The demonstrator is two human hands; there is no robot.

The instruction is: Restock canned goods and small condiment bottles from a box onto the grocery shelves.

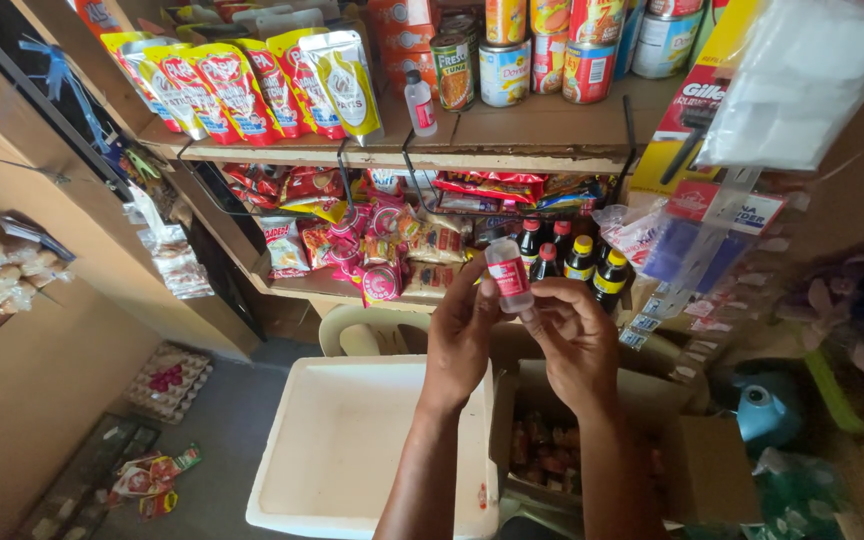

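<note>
Both my hands are raised in front of the shop shelves, holding a small clear plastic bottle (508,272) with a red label and white cap. My left hand (457,335) touches its left side with thumb and fingertips. My right hand (574,330) pinches its lower end from the right. A similar small bottle (419,103) stands on the upper wooden shelf (532,140), above and to the left.
Yellow and red pouches (242,85) and tins (504,70) fill the upper shelf. Dark sauce bottles (580,260) and snack packets (382,245) sit on the lower shelf. Below my arms are a white foam box lid (342,450) and an open carton (692,470).
</note>
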